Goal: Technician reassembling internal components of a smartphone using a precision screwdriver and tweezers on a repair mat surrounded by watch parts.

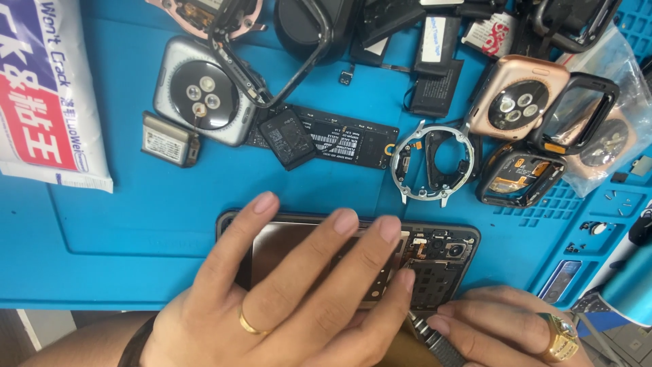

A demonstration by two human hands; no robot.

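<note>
The opened phone (435, 255) lies back-up on the blue mat (136, 224) covering the table, its long axis running left to right, the camera end toward the right. Its rear cover is off at that end, baring dark circuitry and camera lenses. The left hand (292, 299) rests flat on it, fingers spread, gripping nothing. The right hand (506, 329) pinches a knurled screwdriver (435, 343) at the phone's near edge. A clear plastic bag (614, 129) at the right holds a watch case. Other watch bodies (204, 92) and a round metal frame (435, 163) lie beyond the phone.
</note>
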